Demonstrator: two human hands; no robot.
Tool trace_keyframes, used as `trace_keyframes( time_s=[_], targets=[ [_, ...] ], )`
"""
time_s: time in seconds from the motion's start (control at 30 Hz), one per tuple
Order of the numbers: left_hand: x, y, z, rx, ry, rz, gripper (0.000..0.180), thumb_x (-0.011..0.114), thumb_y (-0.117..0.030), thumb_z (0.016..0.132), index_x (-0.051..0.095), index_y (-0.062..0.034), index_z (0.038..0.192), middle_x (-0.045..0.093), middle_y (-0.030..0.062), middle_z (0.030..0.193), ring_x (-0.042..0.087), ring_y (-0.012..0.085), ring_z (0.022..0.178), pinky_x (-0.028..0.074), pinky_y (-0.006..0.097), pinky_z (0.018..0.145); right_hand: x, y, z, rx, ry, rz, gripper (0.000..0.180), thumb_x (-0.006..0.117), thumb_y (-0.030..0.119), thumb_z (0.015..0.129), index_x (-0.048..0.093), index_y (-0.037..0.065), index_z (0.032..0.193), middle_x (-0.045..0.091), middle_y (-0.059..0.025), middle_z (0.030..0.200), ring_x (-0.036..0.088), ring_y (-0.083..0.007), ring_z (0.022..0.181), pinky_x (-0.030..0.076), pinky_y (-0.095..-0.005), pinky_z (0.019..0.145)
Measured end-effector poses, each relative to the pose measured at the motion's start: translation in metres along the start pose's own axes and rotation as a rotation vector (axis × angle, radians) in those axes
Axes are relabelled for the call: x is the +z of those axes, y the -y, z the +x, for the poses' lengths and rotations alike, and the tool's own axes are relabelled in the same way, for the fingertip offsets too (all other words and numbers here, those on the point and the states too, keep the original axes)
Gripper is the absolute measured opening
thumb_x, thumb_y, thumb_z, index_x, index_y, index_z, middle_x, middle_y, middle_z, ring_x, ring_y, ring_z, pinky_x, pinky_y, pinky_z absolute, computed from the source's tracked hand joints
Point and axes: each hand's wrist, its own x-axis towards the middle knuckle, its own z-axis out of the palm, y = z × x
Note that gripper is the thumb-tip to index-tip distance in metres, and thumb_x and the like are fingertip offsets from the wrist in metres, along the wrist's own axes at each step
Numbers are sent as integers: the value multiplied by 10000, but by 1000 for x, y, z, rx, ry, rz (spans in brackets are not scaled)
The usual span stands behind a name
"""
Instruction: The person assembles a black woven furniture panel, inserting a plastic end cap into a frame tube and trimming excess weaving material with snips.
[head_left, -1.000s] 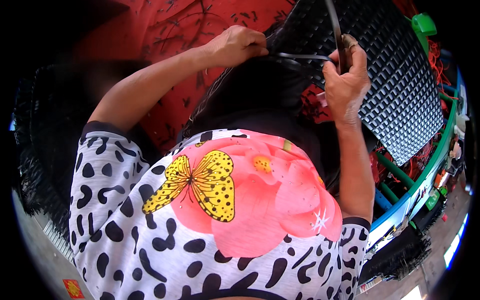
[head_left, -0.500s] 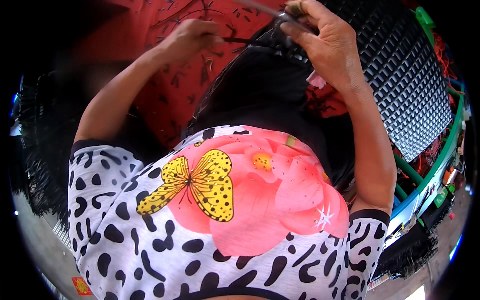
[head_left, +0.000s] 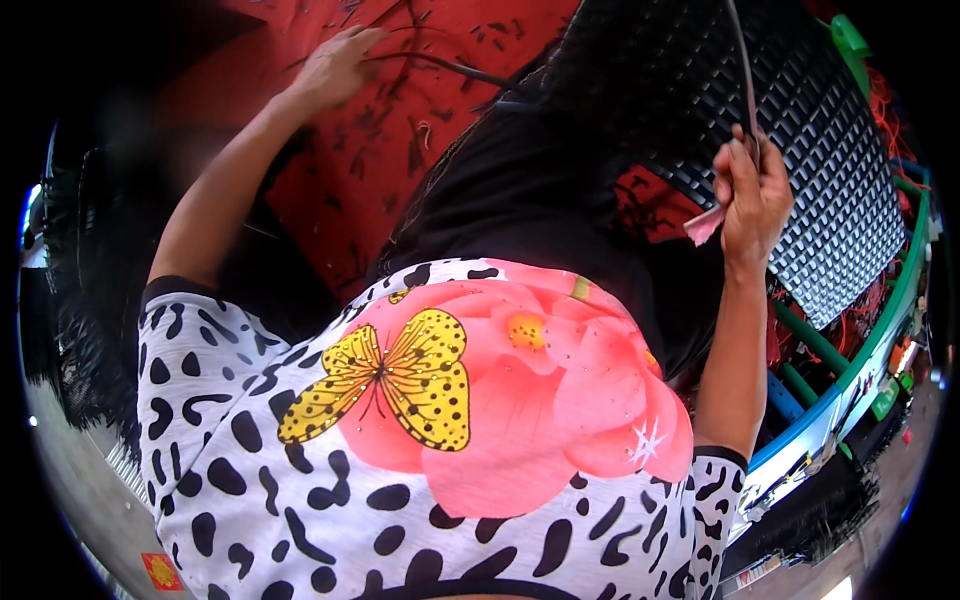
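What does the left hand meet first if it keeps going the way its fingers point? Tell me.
The left hand points up and right across the red cloth. First in that line is likely the thin dark strip lying by its fingertips; depth is unclear, so contact cannot be judged.

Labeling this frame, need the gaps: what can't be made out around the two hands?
Head view only:
- Right hand: grip on a thin dark strip; its top is cut off by the upper edge.
- Pink scrap: mostly behind the palm, kind unclear.
- Left hand: fingertips blurred on the red cloth; contact with the dark strand unclear.
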Motion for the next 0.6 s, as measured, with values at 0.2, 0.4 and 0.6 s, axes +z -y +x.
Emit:
trace_keyframes(
  time_s=[0.2, 0.4, 0.6],
  targets=[
    [12, -126, 43, -10, -31, -507, 479, 642, -356, 801, 545, 10, 1095, 597, 163, 1030, 576, 260, 970, 428, 316, 843, -48, -12, -53, 68, -289, 132, 191, 537, 123, 882, 531, -17, 1012, 541, -39, 690, 412, -68, 481, 334, -180, 437],
    [14, -146, 63, -21, 130, -431, 493, 658, -382, 777, 535, 21, 1032, 609, 152, 900, 591, 267, 873, 437, 328, 770, -118, -28, -121, 141, -644, 109, 161, 528, 116, 878, 539, -1, 988, 523, -49, 680, 407, -95, 468, 330, -206, 421],
    [19, -154, 50, 27, -132, -425, 718, 694, -389, 749, 370, 22, 1241, 543, 185, 1112, 551, 259, 1014, 435, 346, 841, -158, -48, -190, 197, -1028, 140, 112, 557, 127, 861, 521, 20, 856, 523, -57, 655, 401, -96, 429, 318, -213, 382]
  ],
)
